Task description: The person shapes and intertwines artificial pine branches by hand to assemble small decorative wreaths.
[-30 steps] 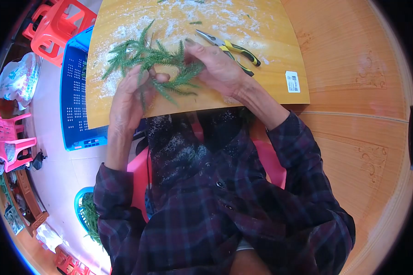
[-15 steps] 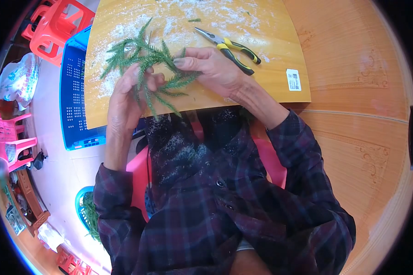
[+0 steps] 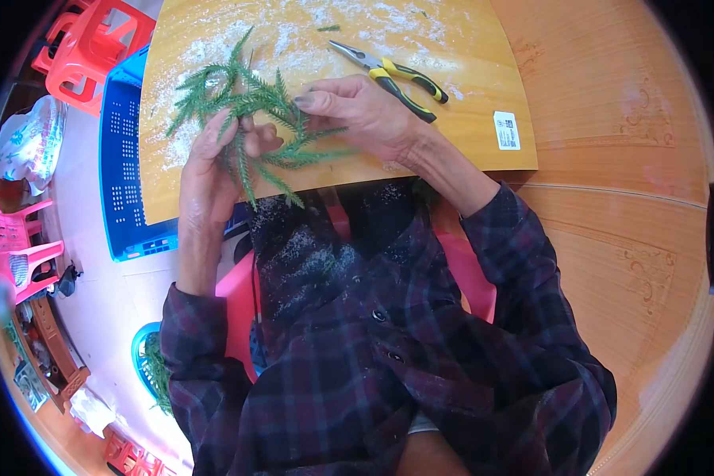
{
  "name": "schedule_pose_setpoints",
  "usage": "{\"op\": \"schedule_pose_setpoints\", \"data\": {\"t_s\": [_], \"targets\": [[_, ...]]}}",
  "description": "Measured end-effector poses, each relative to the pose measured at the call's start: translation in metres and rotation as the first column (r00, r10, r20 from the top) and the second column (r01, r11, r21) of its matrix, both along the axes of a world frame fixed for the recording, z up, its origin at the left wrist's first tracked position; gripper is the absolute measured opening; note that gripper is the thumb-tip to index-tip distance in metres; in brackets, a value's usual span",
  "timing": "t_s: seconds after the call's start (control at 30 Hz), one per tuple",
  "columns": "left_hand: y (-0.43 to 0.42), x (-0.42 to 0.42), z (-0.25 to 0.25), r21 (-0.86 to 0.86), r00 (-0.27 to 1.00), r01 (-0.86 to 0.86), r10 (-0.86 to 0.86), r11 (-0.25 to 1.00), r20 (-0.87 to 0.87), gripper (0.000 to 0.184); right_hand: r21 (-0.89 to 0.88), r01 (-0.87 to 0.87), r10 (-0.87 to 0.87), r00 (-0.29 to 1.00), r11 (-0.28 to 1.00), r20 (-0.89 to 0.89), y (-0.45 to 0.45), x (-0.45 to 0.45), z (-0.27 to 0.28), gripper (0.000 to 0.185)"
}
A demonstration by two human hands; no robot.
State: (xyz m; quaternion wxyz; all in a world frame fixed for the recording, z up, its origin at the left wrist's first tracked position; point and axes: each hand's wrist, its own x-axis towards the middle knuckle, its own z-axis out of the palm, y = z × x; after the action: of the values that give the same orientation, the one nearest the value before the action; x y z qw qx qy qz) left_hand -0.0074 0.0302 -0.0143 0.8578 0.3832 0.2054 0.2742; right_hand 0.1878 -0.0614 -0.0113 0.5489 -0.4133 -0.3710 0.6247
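Observation:
A green pine sprig (image 3: 266, 97) with several needled branches is held over the near edge of the yellow board. Its branches curve into a loose ring. My left hand (image 3: 210, 170) is closed around its lower left part, with the fingertips partly behind the needles. On the other side, the thumb and fingers of my right hand (image 3: 365, 119) pinch together at the right-hand branches. Just beyond my right hand lie long-nose pliers (image 3: 394, 73) with black and yellow handles, jaws pointing to the upper left.
White flakes lie scattered over the yellow board (image 3: 460, 151), which bears a white label (image 3: 506, 131). A blue crate (image 3: 123, 178) stands at its left. On the floor are a basket of greenery (image 3: 152, 365), a pink chair (image 3: 12, 238) and red stools (image 3: 95, 55).
The view has shifted slightly, so the board and pliers appear a little further left and up. My right fingers have shifted a little at the sprig's right-hand branches; my left hand keeps its hold.

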Motion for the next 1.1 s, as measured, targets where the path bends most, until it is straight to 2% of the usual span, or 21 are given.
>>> {"op": "schedule_pose_setpoints", "data": {"t_s": [0.23, 0.43, 0.53, 0.63, 0.73, 0.83, 0.93, 1.03, 1.1], "targets": [[0.003, 0.000, -0.006, -0.051, 0.999, -0.008, 0.010, 0.999, 0.034, 0.017, 0.011, 0.033, -0.034, 0.997, 0.999, 0.064, 0.001, -0.001, -0.004, 0.029], [0.001, 0.001, -0.005, -0.066, 1.000, -0.017, 0.018, 0.998, 0.011, 0.017, -0.003, 0.024, -0.024, 1.000, 1.000, 0.008, 0.001, -0.001, -0.002, 0.035], [0.000, 0.001, -0.004, 0.006, 0.999, 0.045, -0.045, 0.999, 0.020, 0.018, -0.026, 0.062, -0.063, 0.997, 0.998, -0.044, 0.001, -0.003, -0.006, 0.032], [-0.001, 0.001, -0.005, -0.010, 0.999, 0.040, -0.040, 0.999, 0.007, 0.020, -0.058, 0.061, -0.064, 0.997, 0.996, -0.053, 0.000, -0.002, -0.002, 0.033], [0.001, -0.001, -0.006, 0.096, 0.998, 0.035, -0.029, 0.995, -0.062, 0.025, -0.024, 0.037, -0.038, 0.998, 0.999, -0.055, -0.001, -0.008, 0.011, 0.033], [-0.007, 0.000, 0.000, 0.130, 0.988, 0.010, 0.011, 0.991, -0.157, 0.029, 0.036, -0.083, 0.076, 0.983, 0.996, 0.169, 0.003, -0.007, 0.015, 0.033], [-0.012, 0.004, 0.009, -0.044, 0.995, 0.049, -0.053, 0.998, -0.088, 0.033, -0.034, -0.084, 0.087, 0.989, 0.996, 0.123, 0.006, -0.003, 0.014, 0.032], [-0.009, 0.007, 0.009, -0.062, 0.996, 0.092, -0.093, 0.994, -0.011, 0.037, -0.092, 0.006, -0.008, 1.000, 0.996, -0.019, 0.011, -0.001, 0.002, 0.026], [-0.003, 0.007, -0.002, -0.130, 0.998, 0.034, -0.027, 0.991, 0.053, 0.040, -0.096, 0.001, -0.009, 0.996, 0.995, -0.085, 0.010, 0.002, 0.001, 0.024]]}}
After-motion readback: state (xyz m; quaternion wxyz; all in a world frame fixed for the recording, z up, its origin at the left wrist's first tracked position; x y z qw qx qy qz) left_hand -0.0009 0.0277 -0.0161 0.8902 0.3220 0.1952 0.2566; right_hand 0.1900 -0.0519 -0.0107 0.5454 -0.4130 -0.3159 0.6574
